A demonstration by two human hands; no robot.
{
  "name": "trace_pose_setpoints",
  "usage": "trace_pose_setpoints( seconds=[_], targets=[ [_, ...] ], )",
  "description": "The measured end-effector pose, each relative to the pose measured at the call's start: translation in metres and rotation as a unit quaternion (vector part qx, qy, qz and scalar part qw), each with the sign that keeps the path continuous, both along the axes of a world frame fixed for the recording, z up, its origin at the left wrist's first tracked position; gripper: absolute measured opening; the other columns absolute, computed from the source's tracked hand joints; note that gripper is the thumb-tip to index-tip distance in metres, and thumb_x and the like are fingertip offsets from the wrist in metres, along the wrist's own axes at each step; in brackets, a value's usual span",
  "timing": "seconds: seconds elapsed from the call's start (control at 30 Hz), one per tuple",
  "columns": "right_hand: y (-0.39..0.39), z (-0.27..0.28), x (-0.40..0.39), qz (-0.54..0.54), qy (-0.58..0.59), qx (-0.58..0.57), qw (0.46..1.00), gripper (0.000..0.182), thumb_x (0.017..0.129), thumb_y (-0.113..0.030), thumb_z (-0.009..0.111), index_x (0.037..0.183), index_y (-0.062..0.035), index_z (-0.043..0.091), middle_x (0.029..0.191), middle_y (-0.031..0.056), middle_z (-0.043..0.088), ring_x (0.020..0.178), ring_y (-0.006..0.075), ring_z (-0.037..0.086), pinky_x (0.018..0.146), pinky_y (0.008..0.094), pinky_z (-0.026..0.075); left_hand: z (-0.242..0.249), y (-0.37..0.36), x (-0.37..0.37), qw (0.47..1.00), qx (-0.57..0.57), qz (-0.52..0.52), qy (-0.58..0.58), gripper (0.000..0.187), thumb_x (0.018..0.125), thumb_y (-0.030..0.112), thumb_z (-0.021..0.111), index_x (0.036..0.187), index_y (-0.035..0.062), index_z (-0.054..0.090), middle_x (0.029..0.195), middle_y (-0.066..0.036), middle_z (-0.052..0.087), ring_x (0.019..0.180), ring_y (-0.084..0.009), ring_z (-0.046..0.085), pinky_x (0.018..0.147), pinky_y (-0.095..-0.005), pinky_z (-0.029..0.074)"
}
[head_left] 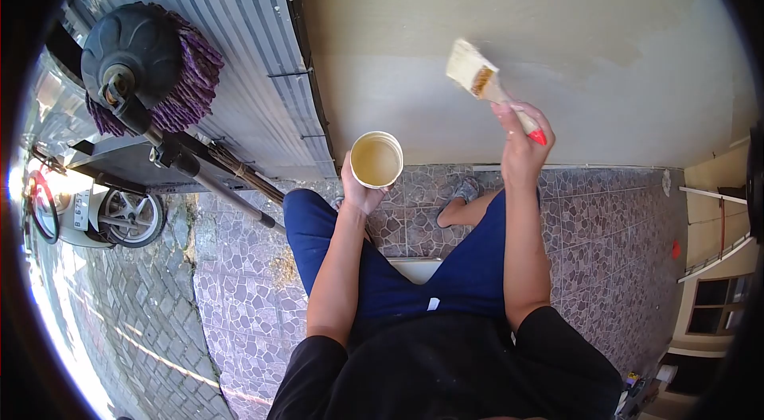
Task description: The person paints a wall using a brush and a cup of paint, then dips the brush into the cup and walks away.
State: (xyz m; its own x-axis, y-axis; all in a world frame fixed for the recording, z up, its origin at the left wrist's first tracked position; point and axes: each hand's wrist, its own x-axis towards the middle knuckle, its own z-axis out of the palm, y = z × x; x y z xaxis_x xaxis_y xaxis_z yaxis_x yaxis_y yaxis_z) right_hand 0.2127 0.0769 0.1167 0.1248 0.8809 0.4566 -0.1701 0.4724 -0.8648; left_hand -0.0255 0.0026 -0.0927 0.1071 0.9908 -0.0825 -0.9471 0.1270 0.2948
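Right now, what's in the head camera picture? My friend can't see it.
A person's right hand holds a paintbrush in front of a wall, while the left hand holds a round, pale cup. A purple-fringed mop is on the left.

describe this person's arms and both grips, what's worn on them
The left arm and right arm leave short black sleeves, bare below. The left grip and right grip are ungloved hands; no watch or bracelet shows.
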Motion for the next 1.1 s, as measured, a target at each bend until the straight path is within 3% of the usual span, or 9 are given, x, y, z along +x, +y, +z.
trace_pose_setpoints(
  seconds=[0.07,0.13,0.2,0.43,0.73,0.87,0.97,1.03,1.1],
  targets=[
    [-0.001,0.002,-0.037,0.05,-0.035,-0.019,0.998,0.011,0.09,0.009,0.072,0.101,0.0077,0.069,0.11,0.0205,0.071,0.096,0.0244,0.072,0.088,0.0348,0.059,0.004,-0.001,0.002,1.0,0.01,-0.004,0.003,0.055,0.103,0.049,0.04,0.13,0.005,0.058,0.117,-0.025,0.066,0.089,-0.0391,0.071,0.051,-0.0334,0.058],
    [0.006,-0.001,-0.079,0.098,-0.023,-0.004,0.995,0.009,0.088,0.001,0.077,0.096,0.0049,0.073,0.104,0.0132,0.076,0.089,0.0096,0.066,0.075,0.0228,0.052,0.009,-0.002,0.003,1.0,0.002,-0.001,-0.016,0.056,0.103,0.05,0.039,0.13,0.0049,0.058,0.118,-0.025,0.065,0.089,-0.0398,0.071,0.051,-0.0336,0.058],
    [0.013,0.004,-0.112,0.124,-0.047,-0.019,0.991,0.009,0.088,0.006,0.076,0.096,0.0063,0.073,0.1,0.0131,0.075,0.096,0.0195,0.072,0.087,0.0316,0.057,0.005,-0.001,0.001,1.0,-0.002,0.003,-0.011,0.057,0.103,0.051,0.039,0.131,0.0051,0.058,0.118,-0.025,0.065,0.089,-0.0402,0.071,0.051,-0.0336,0.057],
    [0.032,0.006,-0.175,0.184,-0.068,0.061,0.979,0.007,0.088,0.005,0.076,0.095,0.0039,0.074,0.1,0.0129,0.076,0.107,0.0206,0.072,0.089,0.031,0.056,-0.005,-0.002,-0.005,1.0,0.003,0.006,-0.026,0.062,0.102,0.057,0.041,0.136,0.0067,0.056,0.124,-0.026,0.063,0.094,-0.041,0.07,0.054,-0.0334,0.058],
    [0.028,-0.008,-0.095,0.022,-0.077,0.061,0.995,0.006,0.09,0.003,0.075,0.095,0.0046,0.073,0.1,0.0124,0.076,0.101,0.0181,0.072,0.08,0.0282,0.056,-0.005,-0.006,-0.005,1.0,-0.011,0.013,-0.025,0.06,0.102,0.055,0.043,0.135,0.0072,0.056,0.124,-0.025,0.063,0.095,-0.0404,0.07,0.055,-0.033,0.06],
    [0.024,-0.022,-0.04,-0.119,-0.082,-0.013,0.989,0.011,0.09,-0.001,0.079,0.097,0.0062,0.073,0.097,0.0072,0.074,0.083,0.0072,0.062,0.073,0.0223,0.05,0.003,-0.008,-0.01,1.0,0.013,0.0,-0.024,0.059,0.102,0.055,0.042,0.133,0.0072,0.057,0.119,-0.024,0.065,0.096,-0.0397,0.07,0.055,-0.0337,0.06],
    [0.018,-0.033,-0.014,-0.156,-0.022,-0.011,0.987,0.015,0.091,-0.002,0.078,0.1,0.0079,0.071,0.098,0.01,0.072,0.086,0.0143,0.067,0.078,0.0263,0.056,-0.005,-0.007,-0.012,1.0,0.007,0.003,-0.023,0.06,0.103,0.056,0.039,0.132,0.0075,0.058,0.117,-0.022,0.066,0.092,-0.0397,0.07,0.052,-0.0333,0.059],
    [0.004,-0.028,-0.013,-0.155,0.004,-0.027,0.988,0.018,0.091,-0.001,0.076,0.103,0.0103,0.068,0.1,0.0144,0.07,0.088,0.0206,0.07,0.082,0.0315,0.061,0.036,-0.016,-0.006,0.995,-0.092,0.036,0.031,0.052,0.102,0.055,0.036,0.114,0.0138,0.066,0.088,-0.006,0.07,0.067,-0.0209,0.068,0.046,-0.0316,0.049],
    [-0.009,-0.024,-0.013,-0.141,-0.006,-0.039,0.989,0.02,0.092,0.001,0.074,0.103,0.0136,0.064,0.102,0.0184,0.068,0.09,0.0254,0.071,0.085,0.0363,0.064,0.028,-0.016,-0.006,0.994,-0.099,0.043,0.024,0.051,0.101,0.055,0.039,0.112,0.0133,0.066,0.083,-0.007,0.07,0.063,-0.0206,0.067,0.044,-0.0314,0.049]
  ],
)
